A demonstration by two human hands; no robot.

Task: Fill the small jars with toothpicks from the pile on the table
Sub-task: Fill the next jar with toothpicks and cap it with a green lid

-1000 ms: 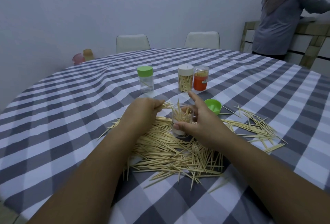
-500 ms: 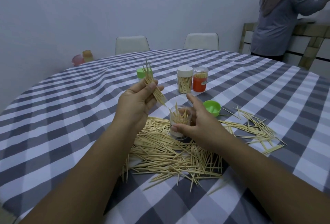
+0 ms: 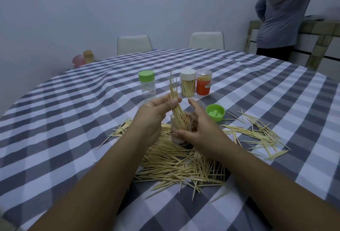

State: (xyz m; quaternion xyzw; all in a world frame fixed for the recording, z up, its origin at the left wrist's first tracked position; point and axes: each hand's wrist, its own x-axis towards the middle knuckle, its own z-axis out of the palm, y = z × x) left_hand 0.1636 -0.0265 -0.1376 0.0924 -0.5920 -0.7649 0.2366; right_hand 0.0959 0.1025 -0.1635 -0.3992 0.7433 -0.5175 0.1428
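Ideally, the toothpick bundle (image 3: 175, 101) pinched in the left hand (image 3: 153, 118) is kept upright over the clear open jar (image 3: 181, 129), mid-frame, steadied by the gripping right hand (image 3: 200, 131).

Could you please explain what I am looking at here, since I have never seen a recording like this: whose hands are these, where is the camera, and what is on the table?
There is no machine here. A person wears a wide-angle camera on the head, looking forward and down, so the two bare arms reaching in from the bottom are their own. The left hand pinches a bundle of toothpicks and lowers its end into a small clear jar. The right hand has its fingers curled round that jar to steady it on the checked tablecloth. Under and around the jar lies the loose toothpick pile. Its green lid sits open side up to the right. Further back stand a green-capped jar, a white-capped jar of toothpicks and an orange-labelled jar. Another person stands at the far right.
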